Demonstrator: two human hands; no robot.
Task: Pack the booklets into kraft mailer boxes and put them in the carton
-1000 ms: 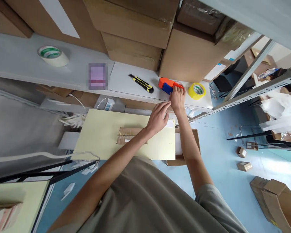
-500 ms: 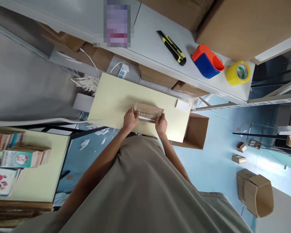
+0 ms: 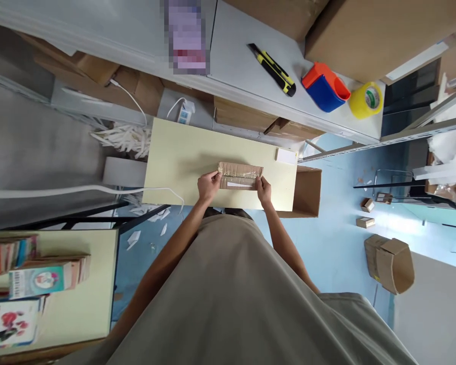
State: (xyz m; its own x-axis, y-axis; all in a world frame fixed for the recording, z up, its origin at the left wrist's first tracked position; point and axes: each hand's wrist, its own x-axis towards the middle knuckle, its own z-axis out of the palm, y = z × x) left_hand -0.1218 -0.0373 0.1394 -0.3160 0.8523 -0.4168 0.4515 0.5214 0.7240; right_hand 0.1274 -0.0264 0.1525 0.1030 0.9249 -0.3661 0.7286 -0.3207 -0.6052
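Observation:
A small, flat cardboard box (image 3: 240, 168) with shiny clear tape along it and a white strip on its near side is held over the pale yellow table (image 3: 175, 152). My left hand (image 3: 208, 186) pinches its left end between thumb and fingers. At the opposite end, my right hand (image 3: 264, 190) grips the right edge in the same way. Whether the box rests on the tabletop or is slightly lifted, I cannot tell. A small white pad or card (image 3: 287, 155) lies at the table's far right corner.
On the grey shelf (image 3: 231, 40) beyond lie a black-and-yellow utility knife (image 3: 272, 70), an orange-and-blue tape dispenser (image 3: 326, 87) and a yellow tape roll (image 3: 366, 100). An open carton (image 3: 307, 192) stands right of the table. Books (image 3: 40, 280) fill a side table at left.
Both hands have shifted slightly right with the box, and more of its near side with the white strip shows. The camera view has tilted a little.

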